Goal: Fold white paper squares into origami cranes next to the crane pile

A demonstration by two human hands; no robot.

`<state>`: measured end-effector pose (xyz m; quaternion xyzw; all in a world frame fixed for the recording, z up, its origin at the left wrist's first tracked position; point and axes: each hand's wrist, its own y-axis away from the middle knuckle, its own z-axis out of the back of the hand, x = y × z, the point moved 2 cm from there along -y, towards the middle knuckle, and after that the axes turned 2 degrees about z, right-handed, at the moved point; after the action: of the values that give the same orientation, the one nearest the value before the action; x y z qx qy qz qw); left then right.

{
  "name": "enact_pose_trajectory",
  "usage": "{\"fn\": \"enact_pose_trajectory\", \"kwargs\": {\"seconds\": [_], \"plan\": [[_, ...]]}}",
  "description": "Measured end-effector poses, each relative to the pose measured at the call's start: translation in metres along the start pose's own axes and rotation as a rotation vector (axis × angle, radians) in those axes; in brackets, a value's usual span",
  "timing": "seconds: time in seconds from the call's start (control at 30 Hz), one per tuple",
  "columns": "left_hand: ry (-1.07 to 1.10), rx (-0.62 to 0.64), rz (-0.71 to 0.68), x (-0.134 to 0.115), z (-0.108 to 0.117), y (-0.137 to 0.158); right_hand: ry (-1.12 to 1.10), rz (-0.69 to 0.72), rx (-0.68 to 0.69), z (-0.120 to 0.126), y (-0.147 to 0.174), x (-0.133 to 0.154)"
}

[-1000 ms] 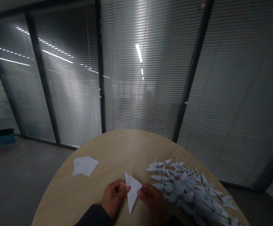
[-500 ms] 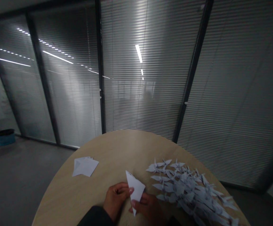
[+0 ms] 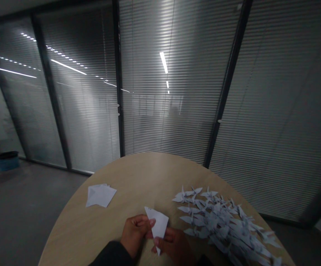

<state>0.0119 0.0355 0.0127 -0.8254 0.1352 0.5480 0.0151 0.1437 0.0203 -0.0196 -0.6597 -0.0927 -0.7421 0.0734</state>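
Between my hands is a folded sheet of white paper (image 3: pixel 159 221), pointed at its top left and bottom ends. My left hand (image 3: pixel 136 229) pinches its left edge, thumb on top. At the lower right, my right hand (image 3: pixel 174 243) grips the paper near its bottom tip, with the thumb across the front and fingers behind. Right of my hands lies a large pile of folded white paper cranes (image 3: pixel 224 221). Farther left on the table sits a small stack of square white sheets (image 3: pixel 101 195).
The round wooden table (image 3: pixel 154 168) has its far edge close to a glass partition with blinds (image 3: pixel 168 125). A blue bucket (image 3: pixel 6 161) stands on the grey floor at the far left, beside a red and blue thing only partly in view.
The folded paper has tipped slightly to the left and its upper point sits a little lower. Both hands keep their hold on it.
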Motion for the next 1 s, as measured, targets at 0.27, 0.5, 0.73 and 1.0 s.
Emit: {"fn": "enact_pose_trajectory", "kwargs": {"seconds": [0.27, 0.5, 0.73, 1.0], "plan": [[0.01, -0.025, 0.011, 0.001, 0.002, -0.003, 0.015, -0.037, -0.028, 0.001, -0.001, -0.001], [0.056, -0.112, -0.012, -0.009, 0.005, -0.004, 0.035, -0.043, -0.06, -0.003, 0.0, -0.008], [0.034, -0.126, -0.038, -0.013, 0.004, -0.001, 0.059, -0.057, -0.053, -0.001, 0.001, -0.007], [0.026, -0.127, -0.067, -0.011, 0.004, -0.001, 0.059, -0.029, -0.024, -0.002, 0.0, -0.003]]}}
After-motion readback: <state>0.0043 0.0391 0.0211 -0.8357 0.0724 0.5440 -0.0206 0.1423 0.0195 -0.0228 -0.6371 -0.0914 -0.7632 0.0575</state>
